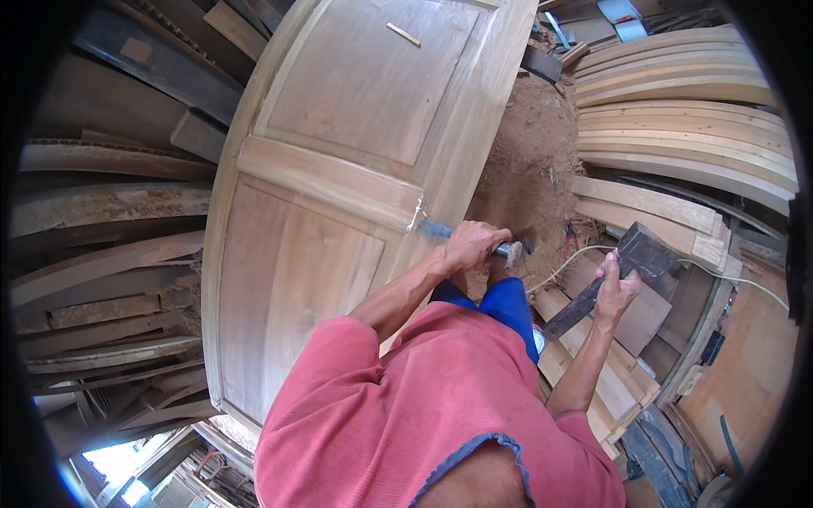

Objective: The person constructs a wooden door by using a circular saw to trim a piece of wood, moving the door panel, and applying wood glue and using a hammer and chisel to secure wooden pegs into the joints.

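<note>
A panelled wooden door point(334, 182) lies in front of me, its frame and rail paler than the panels. My left hand point(476, 244) is wrapped round a chisel point(435, 229), whose flat grey blade points left to the joint of the middle rail and the stile. White marks point(417, 213) run along that joint. The butt of the chisel's handle sticks out on the right of my fist. Off to the right, my right hand point(616, 292) grips a dark mallet point(650, 252) with a blocky head, held apart from the chisel. Its handle slants down to the left.
A thin wood strip point(404, 34) rests on the door's far panel. Stacked pale boards point(686, 127) line the right side, and darker planks point(110, 207) fill the left. Wood dust covers the ground point(529, 144). A pale cord point(567, 262) crosses near the mallet.
</note>
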Motion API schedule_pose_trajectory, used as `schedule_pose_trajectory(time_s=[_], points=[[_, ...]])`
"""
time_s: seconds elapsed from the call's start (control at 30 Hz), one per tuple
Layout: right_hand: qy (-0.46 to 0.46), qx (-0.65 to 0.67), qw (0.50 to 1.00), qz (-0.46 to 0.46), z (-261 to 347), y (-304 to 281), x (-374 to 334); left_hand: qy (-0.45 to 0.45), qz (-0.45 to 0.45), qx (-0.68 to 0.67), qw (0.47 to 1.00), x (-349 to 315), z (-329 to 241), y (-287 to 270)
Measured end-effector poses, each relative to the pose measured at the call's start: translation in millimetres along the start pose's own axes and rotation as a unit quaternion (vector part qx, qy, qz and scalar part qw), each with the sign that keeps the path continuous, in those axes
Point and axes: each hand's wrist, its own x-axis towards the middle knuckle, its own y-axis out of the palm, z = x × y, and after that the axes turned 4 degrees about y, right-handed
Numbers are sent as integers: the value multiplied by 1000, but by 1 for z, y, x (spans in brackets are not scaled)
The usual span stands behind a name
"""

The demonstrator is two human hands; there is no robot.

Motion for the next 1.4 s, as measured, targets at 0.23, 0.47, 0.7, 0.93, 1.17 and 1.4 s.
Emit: schedule_pose_trajectory(time_s=[0.23,0.47,0.7,0.93,1.17,1.4], points=[[-105,-299,945,78,-42,59,-42,4,-83,-36,996,0,-1,-7],[63,-221,966,121,-26,31,-33,-10,-14,9,1000,1,3,4],[45,-331,936,109,-51,54,-45,-3,-14,3,1000,10,1,2],[91,-298,906,285,-68,64,-52,-79,92,-58,991,-84,-20,2],[139,-241,929,243,-71,53,-4,-358,-173,-13,917,-93,32,-1],[116,-248,907,321,-54,71,23,-290,17,-45,956,-86,-5,9]])
